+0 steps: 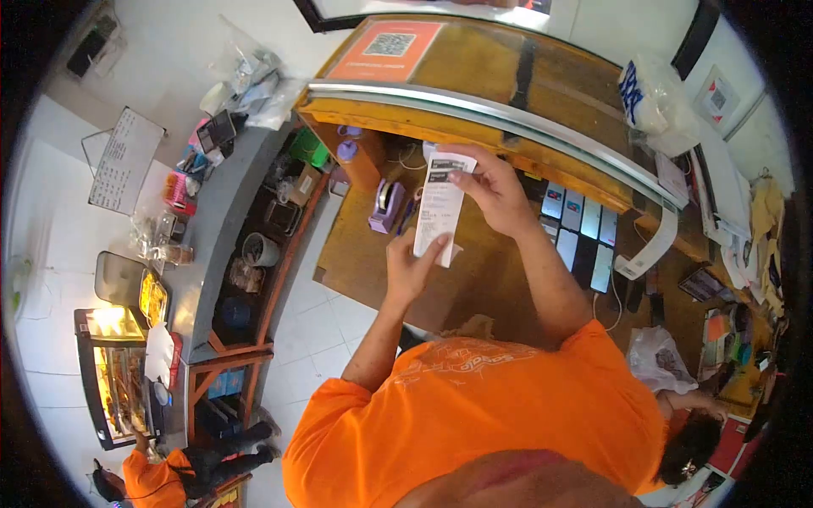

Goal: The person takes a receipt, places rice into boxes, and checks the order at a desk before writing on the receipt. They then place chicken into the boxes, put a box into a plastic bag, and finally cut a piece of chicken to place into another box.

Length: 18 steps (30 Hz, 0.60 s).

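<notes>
A printed paper receipt [439, 207] is stretched upright between my two hands, above the wooden counter. My left hand [415, 261] pinches its lower end, thumb on the printed side. At the top, my right hand [491, 186] grips the other end with the thumb over the dark printed header. The fingers behind the paper are hidden. A purple tape dispenser [387, 206] stands on the counter left of the receipt, with pens [408, 212] beside it. Several phones [576, 212] with lit screens lie in rows to the right of my right forearm.
The counter's raised shelf [474, 59] bears an orange QR sign [385, 51]. A long paper strip [648, 245] hangs at the right, near a plastic bag [656, 360]. Another person in orange [157, 474] stands by a lit food warmer [118, 381]; someone's dark-haired head shows lower right.
</notes>
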### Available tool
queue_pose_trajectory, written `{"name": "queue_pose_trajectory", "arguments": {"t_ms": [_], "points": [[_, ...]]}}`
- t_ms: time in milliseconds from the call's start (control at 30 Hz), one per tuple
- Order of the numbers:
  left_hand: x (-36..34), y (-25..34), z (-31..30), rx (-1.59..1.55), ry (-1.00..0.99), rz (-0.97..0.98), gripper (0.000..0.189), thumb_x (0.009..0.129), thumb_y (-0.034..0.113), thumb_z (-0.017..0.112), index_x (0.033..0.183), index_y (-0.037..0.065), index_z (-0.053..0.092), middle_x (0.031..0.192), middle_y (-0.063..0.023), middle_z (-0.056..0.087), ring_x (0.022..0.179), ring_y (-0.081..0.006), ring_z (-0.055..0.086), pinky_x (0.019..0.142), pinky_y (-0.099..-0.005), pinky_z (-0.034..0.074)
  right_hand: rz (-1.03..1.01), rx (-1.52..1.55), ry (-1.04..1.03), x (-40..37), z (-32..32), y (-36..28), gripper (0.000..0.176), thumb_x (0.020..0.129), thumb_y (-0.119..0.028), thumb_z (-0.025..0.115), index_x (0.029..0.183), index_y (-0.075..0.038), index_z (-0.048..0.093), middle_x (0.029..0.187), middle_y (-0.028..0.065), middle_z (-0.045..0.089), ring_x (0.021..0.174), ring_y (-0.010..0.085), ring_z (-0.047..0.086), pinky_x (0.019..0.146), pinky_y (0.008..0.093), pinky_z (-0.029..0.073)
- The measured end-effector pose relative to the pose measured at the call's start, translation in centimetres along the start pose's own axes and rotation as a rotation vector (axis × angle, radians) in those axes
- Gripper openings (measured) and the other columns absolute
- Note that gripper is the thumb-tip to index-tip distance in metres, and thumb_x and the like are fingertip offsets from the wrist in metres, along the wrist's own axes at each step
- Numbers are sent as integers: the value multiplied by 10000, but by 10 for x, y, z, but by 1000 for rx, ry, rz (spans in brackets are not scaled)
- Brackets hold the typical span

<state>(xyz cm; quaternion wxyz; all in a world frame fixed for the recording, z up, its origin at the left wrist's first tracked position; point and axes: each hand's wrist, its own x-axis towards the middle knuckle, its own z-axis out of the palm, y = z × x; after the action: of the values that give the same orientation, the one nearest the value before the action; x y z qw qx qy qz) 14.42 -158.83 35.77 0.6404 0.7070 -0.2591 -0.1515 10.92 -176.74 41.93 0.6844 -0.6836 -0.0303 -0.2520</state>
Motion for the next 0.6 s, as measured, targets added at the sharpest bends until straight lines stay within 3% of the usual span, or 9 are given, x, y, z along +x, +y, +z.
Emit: {"name": "queue_pose_trajectory", "arguments": {"t_ms": [33, 100, 133, 200, 233, 333, 367, 600], "points": [[-6, 4, -13, -1, 2, 8, 181, 816, 154, 698, 872, -18, 682, 722, -57, 660, 657, -96, 566, 595, -262, 434, -7, -30, -58, 0, 11, -7, 318, 910, -50, 538, 1227, -29, 525, 1173, 83, 587, 982, 117, 584, 838, 255, 478], [-17, 10, -42, 75, -31, 286, 121, 771, 116, 711, 859, 34, 702, 740, -55, 663, 688, -136, 559, 651, -288, 404, 14, -32, -122, 2, 39, -27, 323, 911, -64, 536, 1233, -45, 528, 1163, 98, 593, 975, 132, 603, 802, 260, 514], [-24, 14, -58, 76, -27, 290, 121, 771, 116, 711, 859, 34, 702, 740, -55, 663, 688, -136, 559, 651, -288, 404, 9, -32, -125, 5, 53, -37, 323, 911, -64, 536, 1233, -45, 528, 1163, 98, 593, 975, 132, 603, 802, 260, 514], [-34, 20, -92, 133, -58, 372, 125, 731, 104, 722, 850, 69, 713, 780, -54, 667, 720, -180, 543, 687, -310, 362, -53, -146, -147, 13, 85, -48, 321, 910, -64, 560, 1225, -15, 529, 1077, 62, 635, 854, 88, 618, 722, 212, 486], [-42, 19, -112, 136, -56, 369, 125, 731, 104, 722, 850, 69, 713, 780, -54, 667, 720, -180, 543, 687, -310, 362, -88, -117, -139, 17, 103, -42, 316, 913, -73, 559, 1222, -13, 532, 1001, 53, 652, 813, 83, 621, 683, 206, 492], [-56, 14, -172, 223, -77, 369, 120, 739, 126, 723, 848, 75, 715, 817, -44, 674, 748, -175, 539, 718, -307, 339, -2, -185, -90, 34, 147, -46, 313, 917, -83, 557, 1220, -9, 532, 969, 55, 651, 802, 83, 619, 670, 213, 495], [-60, 11, -190, 181, -73, 355, 117, 743, 121, 722, 848, 70, 713, 810, -48, 672, 744, -174, 540, 708, -308, 349, -84, -135, -56, 41, 163, -44, 313, 914, -128, 567, 1199, -1, 542, 947, 104, 663, 843, 137, 646, 711, 251, 525], [-59, 3, -290, 77, -61, 283, 90, 790, 83, 687, 857, 25, 700, 773, -67, 662, 743, -170, 545, 672, -296, 401, -169, -169, 13, 74, 233, -38, 329, 921, -125, 563, 1205, 36, 526, 978, 110, 658, 856, 132, 637, 748, 249, 500]]}}
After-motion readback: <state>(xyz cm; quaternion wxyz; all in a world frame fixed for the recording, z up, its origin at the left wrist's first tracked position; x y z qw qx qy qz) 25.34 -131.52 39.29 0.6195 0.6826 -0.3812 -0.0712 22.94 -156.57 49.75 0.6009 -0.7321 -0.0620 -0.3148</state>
